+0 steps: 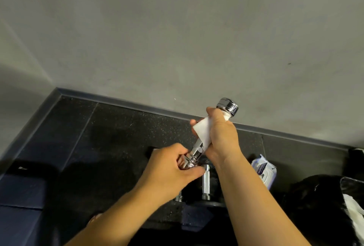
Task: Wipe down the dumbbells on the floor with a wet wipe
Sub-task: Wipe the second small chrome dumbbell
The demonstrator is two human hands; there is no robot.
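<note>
A chrome dumbbell (227,106) is lifted off the floor, tilted with its far end up toward the wall. My left hand (173,169) grips its lower chrome end. My right hand (220,133) wraps a white wet wipe (202,127) around the handle. Only a short knurled piece of the handle shows between my hands. A second chrome dumbbell (206,181) lies on the dark floor just below my hands, partly hidden by my arms.
A wet-wipe pack (264,169) lies on the speckled black floor (118,137) to the right. A black bag (323,206) with white cloth sits at the far right. The grey wall (177,39) and its baseboard run close behind. Dark mats lie at lower left.
</note>
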